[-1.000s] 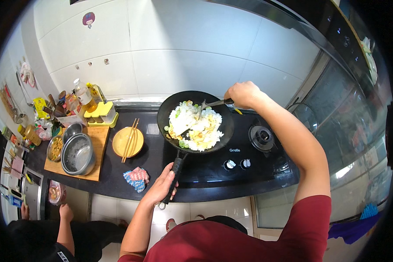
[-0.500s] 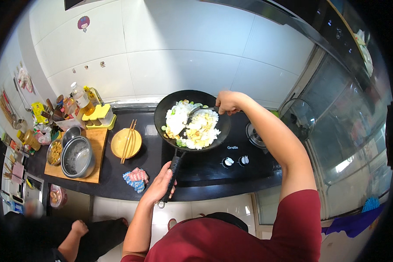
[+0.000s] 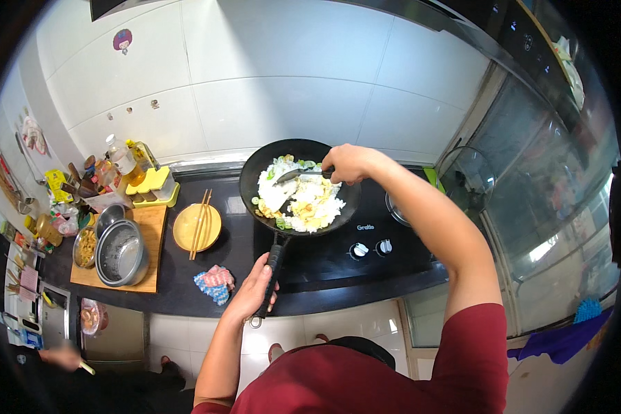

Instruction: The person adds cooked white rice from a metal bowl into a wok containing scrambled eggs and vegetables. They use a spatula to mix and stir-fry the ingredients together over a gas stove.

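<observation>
My left hand (image 3: 255, 293) is closed round the black handle (image 3: 274, 259) of a dark wok on the stove. In my right hand (image 3: 350, 164) is the grip of a spatula (image 3: 295, 174), held over the wok's far side. Its blade lies across the food at the upper left, touching it. White rice (image 3: 319, 207), yellowish egg-like pieces and green slices cover the wok's bottom. Bare black wall (image 3: 350, 199) shows on the wok's right.
Left of the wok stand a yellow bowl (image 3: 183, 231) with chopsticks (image 3: 201, 224) across it, a cloth (image 3: 214, 284) and a cutting board (image 3: 155, 238) bearing a metal pot (image 3: 122, 254). A glass lid (image 3: 466, 181) leans at right. Another person's hand (image 3: 63, 357) holds a pale stick, lower left.
My right hand and the spatula have moved a little left, and the blade now points further left across the rice. The other person's hand has shifted. My left hand keeps its grip.
</observation>
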`<state>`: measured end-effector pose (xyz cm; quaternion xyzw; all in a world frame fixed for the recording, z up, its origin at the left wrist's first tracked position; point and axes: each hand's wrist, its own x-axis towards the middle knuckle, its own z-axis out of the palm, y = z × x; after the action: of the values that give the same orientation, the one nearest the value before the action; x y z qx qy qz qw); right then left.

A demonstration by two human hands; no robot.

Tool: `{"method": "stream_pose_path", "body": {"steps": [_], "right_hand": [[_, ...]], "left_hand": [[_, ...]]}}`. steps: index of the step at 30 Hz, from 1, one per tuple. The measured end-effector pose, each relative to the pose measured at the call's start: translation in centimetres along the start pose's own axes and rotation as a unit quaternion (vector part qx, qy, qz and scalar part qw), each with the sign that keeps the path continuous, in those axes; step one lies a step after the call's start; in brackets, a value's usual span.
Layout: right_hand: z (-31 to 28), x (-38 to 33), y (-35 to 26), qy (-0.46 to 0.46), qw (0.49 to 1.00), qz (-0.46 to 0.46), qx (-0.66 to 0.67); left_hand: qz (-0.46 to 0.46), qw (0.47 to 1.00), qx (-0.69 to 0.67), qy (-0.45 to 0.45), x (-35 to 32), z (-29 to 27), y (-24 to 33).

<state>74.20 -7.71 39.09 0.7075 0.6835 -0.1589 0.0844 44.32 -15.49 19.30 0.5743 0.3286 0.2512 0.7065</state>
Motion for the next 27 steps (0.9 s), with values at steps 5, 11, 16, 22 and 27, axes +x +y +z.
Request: {"method": "stream_pose_path", "body": {"steps": [5,11,16,22,27], "right_hand": [[2.5,3.2,0.3,0.0,0.995,0.019,-0.097],[2.7,0.2,0.5,0.085,0.995,-0.021,-0.041],[-1.4,-3.9,-0.5,0.054,0.996,0.05,0.055],[-1.5,-2.3,-3.7,-0.042,0.994,0.089,0.054],[1.1,1.6,-3.5,-0.038,0.996,0.08,-0.029]], "left_hand": [[-0.003,1.0,-0.002,-0.012,0.1,0.3,0.2],[0.003,1.0,-0.022,-0.009,0.5,0.1,-0.5],[-0.015,0.997,-0.073,-0.021,0.6,-0.1,-0.5],[-0.012,0.996,-0.083,-0.04,0.3,-0.2,-0.4],[-0.01,0.998,-0.045,-0.044,0.7,0.1,-0.5]]}}
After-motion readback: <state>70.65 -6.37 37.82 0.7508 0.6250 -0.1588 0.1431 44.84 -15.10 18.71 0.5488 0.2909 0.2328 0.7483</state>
